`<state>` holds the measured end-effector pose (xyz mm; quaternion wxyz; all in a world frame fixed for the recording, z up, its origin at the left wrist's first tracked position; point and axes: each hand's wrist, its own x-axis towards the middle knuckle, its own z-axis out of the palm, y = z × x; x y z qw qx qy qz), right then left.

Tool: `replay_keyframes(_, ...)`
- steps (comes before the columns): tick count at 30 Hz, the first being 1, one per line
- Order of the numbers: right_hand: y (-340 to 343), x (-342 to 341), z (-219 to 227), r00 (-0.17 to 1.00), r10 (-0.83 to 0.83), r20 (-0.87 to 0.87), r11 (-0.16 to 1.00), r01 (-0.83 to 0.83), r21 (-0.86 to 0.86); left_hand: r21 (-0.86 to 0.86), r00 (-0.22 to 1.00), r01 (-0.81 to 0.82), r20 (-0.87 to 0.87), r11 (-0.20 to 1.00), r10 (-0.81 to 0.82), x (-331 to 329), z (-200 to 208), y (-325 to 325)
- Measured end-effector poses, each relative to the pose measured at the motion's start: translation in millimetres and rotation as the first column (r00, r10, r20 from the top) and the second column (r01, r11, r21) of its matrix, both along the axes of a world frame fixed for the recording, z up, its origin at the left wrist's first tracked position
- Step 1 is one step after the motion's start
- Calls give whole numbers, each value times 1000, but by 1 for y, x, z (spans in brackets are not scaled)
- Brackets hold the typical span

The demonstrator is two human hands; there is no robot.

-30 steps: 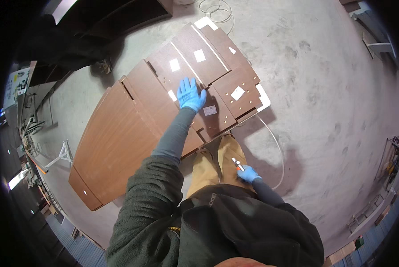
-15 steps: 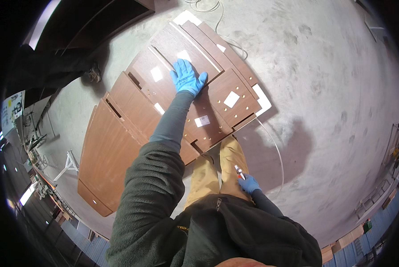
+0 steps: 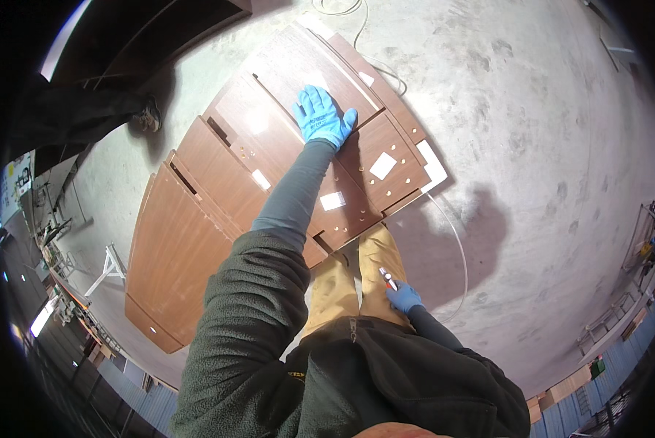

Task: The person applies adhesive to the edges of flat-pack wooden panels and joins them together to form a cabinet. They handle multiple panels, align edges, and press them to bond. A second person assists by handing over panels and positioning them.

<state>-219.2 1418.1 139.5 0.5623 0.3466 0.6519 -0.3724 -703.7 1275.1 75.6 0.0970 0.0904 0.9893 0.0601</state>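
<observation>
My left hand, in a blue glove, lies flat with fingers spread on a brown wood-look panel. That panel is the upper part of a stack of brown boards, with a pale strip along its right edge. Just nearer to me, a board carries small brass-coloured fittings and a white label. Down by my right thigh, my gloved right hand is closed around a small hand tool with a silver end and a red part. Its exact kind is unclear.
A thin pale hose runs over the concrete floor on the right. Another person's dark-clothed leg and shoe stand at the upper left. Behind the stack's left side is a white metal stand. White foam pads one corner.
The panel under my left hand has slid to the right, and the hand has moved right with it. Two white labels near the hand no longer show. My right hand has shifted slightly left.
</observation>
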Motion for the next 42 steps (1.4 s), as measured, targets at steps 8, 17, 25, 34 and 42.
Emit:
replay_keyframes(8, -2, -6, -1, 999, -3, 41, 998, 6, -56, 27, 1000, -11, 6, 1000, 11, 1, 6, 6)
replay_keyframes(17, -5, -21, 11, 996, -58, 72, 997, 62, -52, 133, 974, -165, -132, 977, 182, 26, 14, -49)
replay_keyframes(25, -7, -27, 7, 996, 79, 50, 995, -76, -61, -7, 937, -331, 115, 944, 329, 93, -6, -127)
replay_keyframes(34, -16, -123, 62, 909, -384, -163, 898, 326, -295, 61, 981, 141, -141, 988, -132, 64, 25, -89)
replay_keyframes(42, 2, -254, 43, 792, -579, -195, 781, 469, -412, 161, 952, 301, 4, 940, -306, 21, 17, -59)
